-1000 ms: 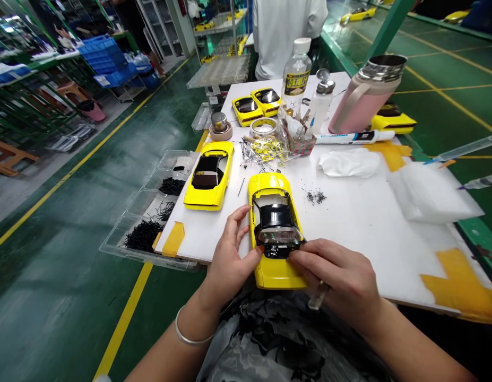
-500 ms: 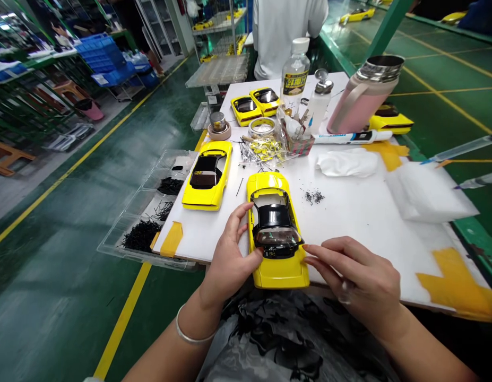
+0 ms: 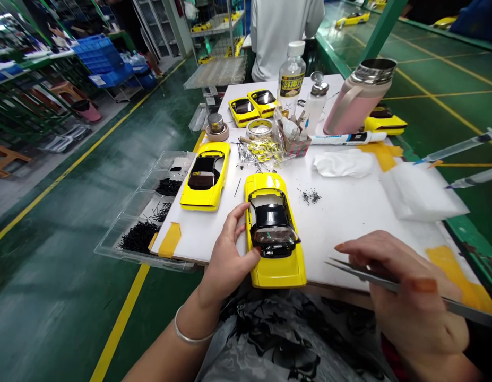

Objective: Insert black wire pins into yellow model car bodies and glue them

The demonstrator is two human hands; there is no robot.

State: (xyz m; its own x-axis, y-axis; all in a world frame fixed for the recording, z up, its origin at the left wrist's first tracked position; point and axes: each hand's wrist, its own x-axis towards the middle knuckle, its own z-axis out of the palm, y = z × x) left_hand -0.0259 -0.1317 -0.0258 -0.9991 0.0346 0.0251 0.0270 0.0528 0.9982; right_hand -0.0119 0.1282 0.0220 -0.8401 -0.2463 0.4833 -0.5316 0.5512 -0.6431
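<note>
A yellow model car body (image 3: 278, 271) with a black roof lies at the table's near edge. My left hand (image 3: 225, 260) grips its left side, thumb on the area by the rear window and fingers along the roof edge. To the right of the car, my right hand (image 3: 413, 297) holds metal tweezers (image 3: 363, 271), whose tips point left and stand apart from the car. Nothing shows clearly between the tips. Another yellow car body (image 3: 205, 175) rests further left, apart from both hands.
A clear tray (image 3: 110, 233) with black strips sits off the table's left edge. Black specks (image 3: 310, 197) lie right of the car. Behind stand a pink flask (image 3: 351, 103), a bottle (image 3: 291, 74) and a tape roll (image 3: 259, 127). Syringes (image 3: 464, 146) rest above a white foam pad (image 3: 423, 191).
My right hand has left the car's right side, moved right and towards me, and now shows tweezers in it. My left hand keeps its grip on the car.
</note>
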